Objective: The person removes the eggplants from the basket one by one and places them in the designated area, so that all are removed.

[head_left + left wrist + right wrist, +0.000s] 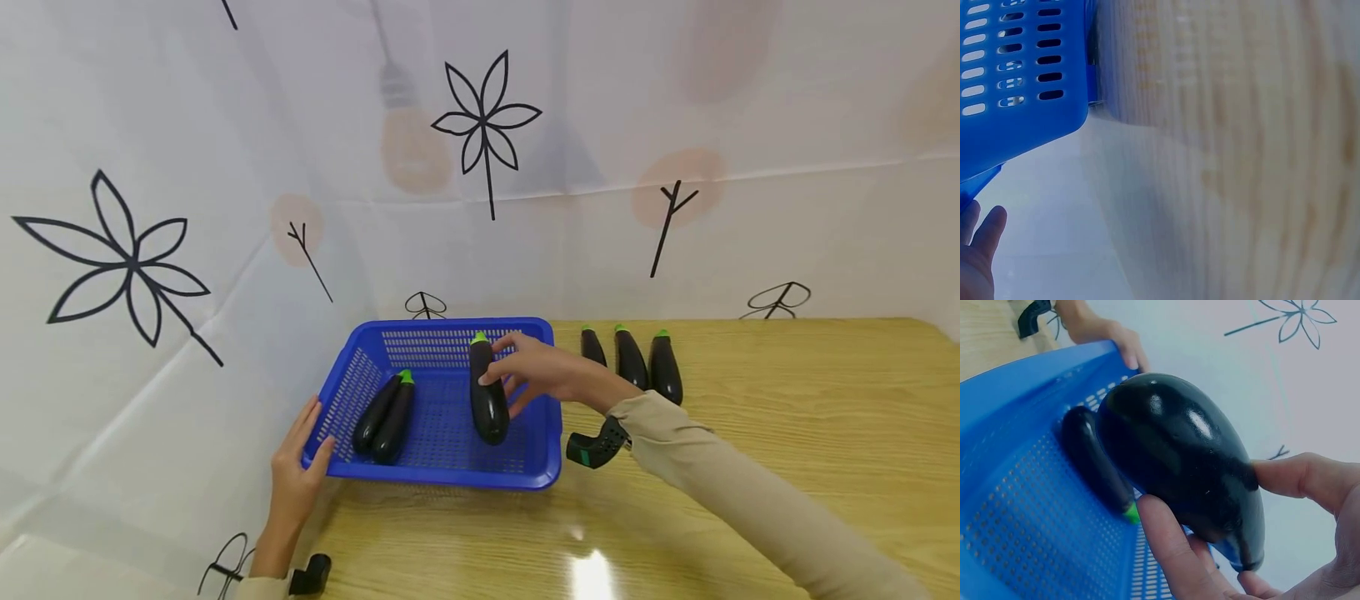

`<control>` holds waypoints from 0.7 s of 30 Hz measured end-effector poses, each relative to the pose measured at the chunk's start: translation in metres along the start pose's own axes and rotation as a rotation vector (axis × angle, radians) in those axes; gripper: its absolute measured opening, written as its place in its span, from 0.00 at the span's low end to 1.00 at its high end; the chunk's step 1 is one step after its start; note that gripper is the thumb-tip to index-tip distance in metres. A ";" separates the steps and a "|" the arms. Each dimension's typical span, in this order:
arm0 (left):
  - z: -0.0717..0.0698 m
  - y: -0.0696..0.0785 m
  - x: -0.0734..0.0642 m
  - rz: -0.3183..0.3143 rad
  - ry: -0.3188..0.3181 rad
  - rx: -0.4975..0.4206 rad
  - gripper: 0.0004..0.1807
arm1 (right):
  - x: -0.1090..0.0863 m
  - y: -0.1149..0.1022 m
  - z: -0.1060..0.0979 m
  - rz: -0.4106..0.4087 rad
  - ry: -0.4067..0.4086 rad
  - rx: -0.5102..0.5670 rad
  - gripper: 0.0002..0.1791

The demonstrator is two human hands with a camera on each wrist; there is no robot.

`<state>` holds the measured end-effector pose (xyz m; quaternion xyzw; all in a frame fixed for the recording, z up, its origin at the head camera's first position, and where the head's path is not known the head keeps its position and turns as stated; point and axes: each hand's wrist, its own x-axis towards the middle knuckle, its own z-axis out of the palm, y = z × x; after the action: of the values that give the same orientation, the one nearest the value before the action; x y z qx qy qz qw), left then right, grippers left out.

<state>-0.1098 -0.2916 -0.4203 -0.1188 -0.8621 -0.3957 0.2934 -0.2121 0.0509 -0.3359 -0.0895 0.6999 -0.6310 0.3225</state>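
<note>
My right hand (536, 367) holds a dark, glossy eggplant (489, 400) with a green stem end over the right part of a blue plastic basket (450, 477). In the right wrist view, the thumb and fingers pinch this eggplant (1179, 444) from both sides. Two more eggplants (395, 425) lie side by side in the basket's left part. My left hand (296, 475) rests at the basket's left rim near the front corner, its fingers mostly straight. In the left wrist view, only some fingers of that hand (979, 250) show beside the blue rim.
Three eggplants (663, 371) lie in a row on the wooden table (810, 417) right of the basket, partly behind my right forearm. A white cloth (600, 250) with drawn flowers hangs behind and at the left.
</note>
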 end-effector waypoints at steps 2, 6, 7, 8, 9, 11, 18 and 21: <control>-0.001 0.000 0.000 -0.008 0.002 -0.003 0.28 | -0.002 0.000 -0.002 -0.009 -0.007 -0.002 0.38; -0.001 0.000 0.000 -0.018 0.000 -0.010 0.28 | -0.007 0.000 -0.008 -0.018 -0.019 -0.007 0.39; -0.001 0.000 0.000 -0.018 -0.001 -0.011 0.28 | -0.009 0.000 -0.010 -0.019 -0.021 -0.006 0.39; -0.001 0.000 0.000 -0.018 -0.002 -0.012 0.28 | -0.010 0.000 -0.011 -0.018 -0.020 -0.006 0.40; -0.001 0.000 0.001 -0.018 -0.002 -0.012 0.28 | -0.011 0.000 -0.013 -0.020 -0.021 -0.008 0.40; -0.001 -0.001 0.001 -0.019 -0.002 -0.015 0.28 | -0.014 0.000 -0.015 -0.025 -0.021 -0.007 0.40; 0.000 0.000 0.001 -0.015 -0.002 -0.016 0.28 | -0.020 0.001 -0.024 -0.024 -0.017 -0.007 0.40; 0.000 0.000 0.001 -0.009 -0.001 -0.013 0.28 | -0.023 0.001 -0.029 -0.022 -0.012 -0.010 0.40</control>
<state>-0.1104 -0.2917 -0.4198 -0.1170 -0.8603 -0.4026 0.2901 -0.2101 0.0873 -0.3292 -0.1026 0.7000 -0.6307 0.3190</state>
